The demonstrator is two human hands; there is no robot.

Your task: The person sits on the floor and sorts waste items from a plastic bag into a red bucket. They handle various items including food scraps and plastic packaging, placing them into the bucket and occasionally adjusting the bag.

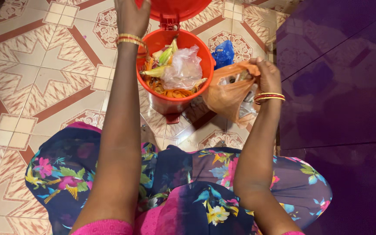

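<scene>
Here, the orange bag [228, 93] hangs just beside the bin [170, 102], on the bin's right side as the camera sees it, its bulge touching or nearly touching the red wall. The bag is thin, translucent plastic; pale and dark scraps show through it, too blurred to identify. Its mouth is bunched at the top.

Right hand [268, 76]: fingers curled shut, pinching the gathered top edge of the bag, holding it above the floor [44, 78]. Red and gold bangles [269, 97] sit on that wrist.

Left hand [131, 17]: raised at the top edge of the view, closed against the lid [177, 8], which stands open and tilted back behind the bin. The fingertips are cut off by the frame, so the exact grip cannot be told. Gold bangles [131, 40] on this wrist too.

Bin: round, red, upright on the floor, filled to the rim. On top lie a crumpled clear bag [183, 69], green-yellow husks [162, 61] toward the left side and orange peelings [170, 92] along the near rim. A red pedal [172, 118] juts from the base on the near side.

A blue bag [223, 53] lies on the floor behind the orange one, near the bin's far right.

Floor: patterned tiles, cream with red-brown bands. A dark purple cabinet [340, 87] fills the right side of the view, glossy, standing just beside the right hand.

Near edge: the person's lap in a dark floral dress [188, 191], with pink cloth at the bottom edge.
</scene>
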